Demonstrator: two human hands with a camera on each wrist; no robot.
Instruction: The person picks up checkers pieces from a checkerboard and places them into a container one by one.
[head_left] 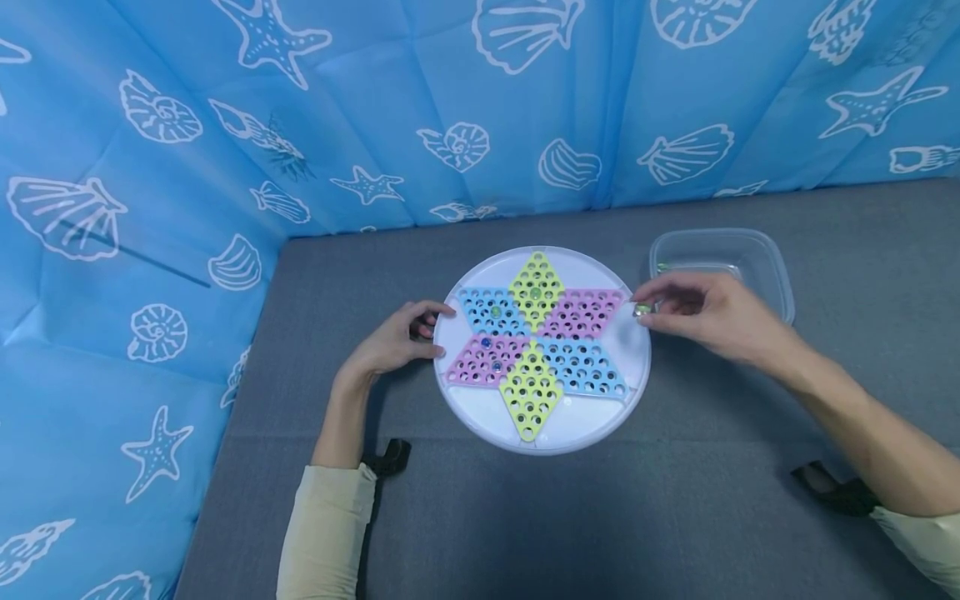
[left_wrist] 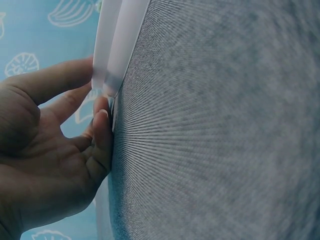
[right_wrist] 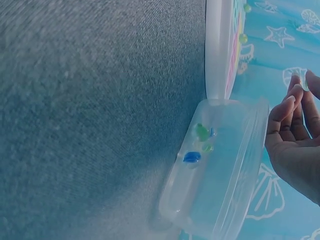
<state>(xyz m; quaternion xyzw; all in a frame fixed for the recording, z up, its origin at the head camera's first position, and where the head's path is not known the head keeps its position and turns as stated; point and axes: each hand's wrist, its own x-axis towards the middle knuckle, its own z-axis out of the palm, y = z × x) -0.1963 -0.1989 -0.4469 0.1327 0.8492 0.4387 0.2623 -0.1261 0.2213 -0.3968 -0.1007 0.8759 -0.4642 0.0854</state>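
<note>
A round white Chinese checkers board with a yellow, pink and blue star of holes lies on the grey table. My left hand holds its left rim, with fingertips at the edge; in the left wrist view, the hand meets the white rim. Just off the board's right edge, my right hand pinches a clear, greenish marble between thumb and fingers. Several marbles sit in holes, among them a green marble in the upper yellow point and a blue marble in the left pink one.
A clear plastic container stands right of the board, partly behind my right hand. Inside it, the right wrist view shows a green marble and a blue marble. A blue shell-patterned curtain borders the table's back and left.
</note>
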